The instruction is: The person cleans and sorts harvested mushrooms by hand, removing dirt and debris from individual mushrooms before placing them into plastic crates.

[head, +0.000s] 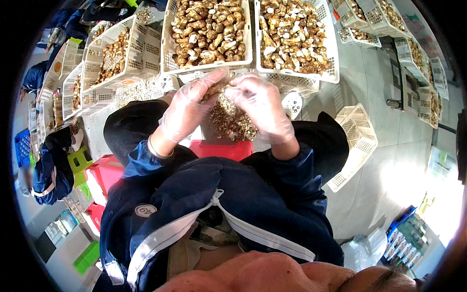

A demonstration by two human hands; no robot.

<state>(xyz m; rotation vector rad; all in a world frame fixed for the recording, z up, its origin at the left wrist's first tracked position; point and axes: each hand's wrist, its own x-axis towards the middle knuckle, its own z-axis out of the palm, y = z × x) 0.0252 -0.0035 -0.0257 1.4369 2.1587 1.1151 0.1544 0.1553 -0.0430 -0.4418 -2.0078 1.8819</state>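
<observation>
My left hand (193, 104), in a clear plastic glove, holds a brown mushroom (216, 89) between thumb and fingers. My right hand (261, 104), gloved the same way, has its fingertips bent in close against that mushroom; whether they grip anything is hidden. Below both hands, a heap of pale and brown mushroom trimmings (233, 122) lies on the floor between my knees. Just beyond my hands stand two white plastic crates side by side, the left crate (166, 54) and the right crate (334, 62), both full of brown mushrooms with pale cut spots.
More crates of mushrooms (109, 54) stand at left, with scattered trimmings (136, 91) beside them. A white crate (359, 142) lies by my right knee. Red stool (220, 149) shows between my legs. A co-worker (54, 171) sits at far left. Several filled crates (412, 54) line the right.
</observation>
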